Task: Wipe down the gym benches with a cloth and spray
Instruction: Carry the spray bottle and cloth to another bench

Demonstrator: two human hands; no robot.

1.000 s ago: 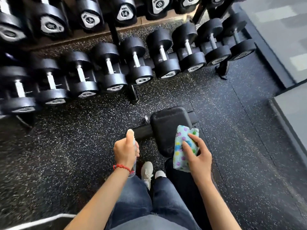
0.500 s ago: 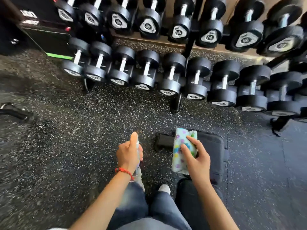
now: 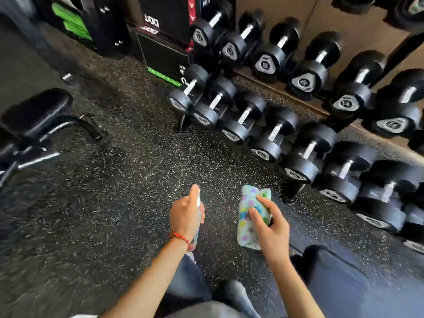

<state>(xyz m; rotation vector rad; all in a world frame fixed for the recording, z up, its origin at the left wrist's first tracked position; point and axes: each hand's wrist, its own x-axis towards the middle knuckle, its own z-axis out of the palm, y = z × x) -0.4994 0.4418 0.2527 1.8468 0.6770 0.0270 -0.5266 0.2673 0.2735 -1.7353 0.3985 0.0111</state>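
Note:
My left hand (image 3: 185, 214) grips a clear spray bottle (image 3: 199, 216), a finger lying up along its top. My right hand (image 3: 270, 228) holds a folded, pastel-dotted cloth (image 3: 250, 216) between thumb and fingers. Both hands hang above speckled rubber floor. A black padded bench (image 3: 339, 278) shows at the lower right, partly behind my right forearm. A second black padded bench (image 3: 36, 111) on a metal frame stands at the far left.
A rack of black dumbbells (image 3: 275, 131) runs diagonally from the top centre to the right edge. Black boxes with green edges (image 3: 163, 56) stand at the back. My legs in jeans (image 3: 190, 281) fill the bottom centre.
The view has swung left: the bench I stood over slid to the lower right, and another bench came into sight at the left. Both hands keep their hold on bottle and cloth.

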